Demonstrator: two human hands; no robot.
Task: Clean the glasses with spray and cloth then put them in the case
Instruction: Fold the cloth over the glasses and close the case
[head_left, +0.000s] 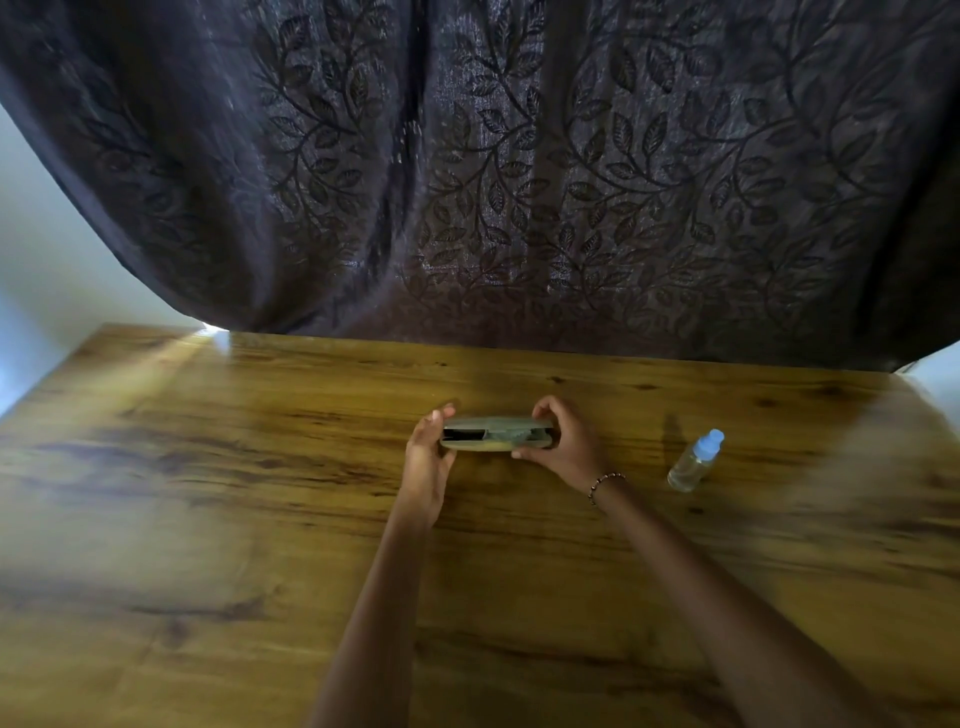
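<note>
A grey-green glasses case (496, 424) lies on the wooden table (208, 493), its lid a narrow gap apart. Through the gap I see a dark shape at the left and a pale cloth-like fold in the middle; whether the glasses are inside I cannot tell. My left hand (427, 462) grips the case's left end, thumb on top. My right hand (563, 441) grips its right end, fingers over the lid and thumb under the front edge. A small clear spray bottle (693, 462) with a light blue cap stands to the right of the case, apart from my hands.
A dark curtain (493, 171) with a leaf pattern hangs behind the table's far edge. White wall (36, 249) shows at the far left. A bead bracelet (602, 484) is on my right wrist.
</note>
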